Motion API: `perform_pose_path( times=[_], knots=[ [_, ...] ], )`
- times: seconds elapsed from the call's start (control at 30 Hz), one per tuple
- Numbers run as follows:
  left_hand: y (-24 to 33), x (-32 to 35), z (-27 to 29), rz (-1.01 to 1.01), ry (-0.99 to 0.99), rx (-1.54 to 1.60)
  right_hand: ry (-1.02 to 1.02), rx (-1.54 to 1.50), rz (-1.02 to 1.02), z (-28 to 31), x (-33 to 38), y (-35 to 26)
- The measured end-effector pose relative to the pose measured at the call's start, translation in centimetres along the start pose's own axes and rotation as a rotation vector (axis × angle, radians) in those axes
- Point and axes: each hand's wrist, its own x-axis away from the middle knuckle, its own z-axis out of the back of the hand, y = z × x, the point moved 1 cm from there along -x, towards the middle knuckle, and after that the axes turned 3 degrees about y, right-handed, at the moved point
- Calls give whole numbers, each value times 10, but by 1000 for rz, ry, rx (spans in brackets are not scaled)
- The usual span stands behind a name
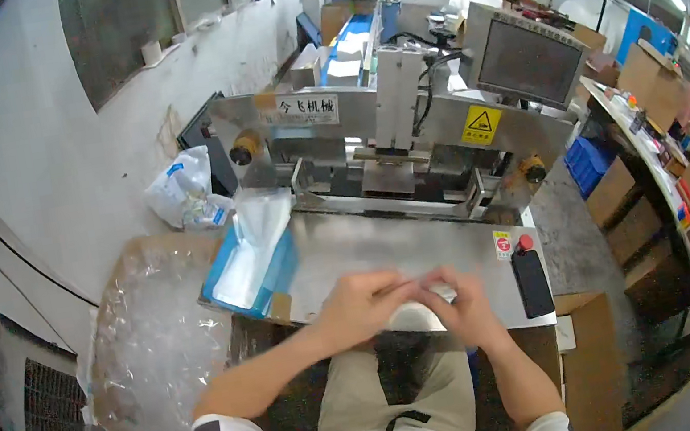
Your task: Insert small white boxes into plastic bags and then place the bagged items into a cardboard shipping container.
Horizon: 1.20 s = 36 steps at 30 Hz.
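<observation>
Head view: left hand (363,303) & right hand (463,305) pressed together, both pinching a small white pack (415,317) at near edge of steel machine table (387,249). Pack not yet fed fwd; blue tray (249,267) w/ white sheets waits at left

I see a dark grey screen (530,60) in a pale housing at the machine's upper right. Below it sits a yellow square warning sticker (481,123) with a black triangle. A white rectangular nameplate (298,110) is on the machine's left front. A small yellow-and-red label (503,244) lies at the steel table's right edge. A white-and-blue plastic bag (183,189) rests by the wall.
</observation>
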Motion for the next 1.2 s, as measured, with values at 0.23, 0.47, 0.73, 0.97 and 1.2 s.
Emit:
perform_pose_path(
  times=[0.23, 0.47, 0.73, 0.97, 1.2],
  knots=[
    [-30, 54, -33, 347, 114, 502, 76, 56, 218, 9, 19, 6],
    [-52, 67, -57, 511, 75, 311, 54, -33, -39, 10, 37, 21],
    [-66, 59, -74, 296, 76, 534, -361, -106, -361, 14, 49, 45],
    [-85, 53, -97, 251, 288, 125, 21, 201, 164, 0, 46, 48],
    [-55, 15, -76, -429, 11, -412, -202, 347, 250, -10, 46, 61]
  ],
)
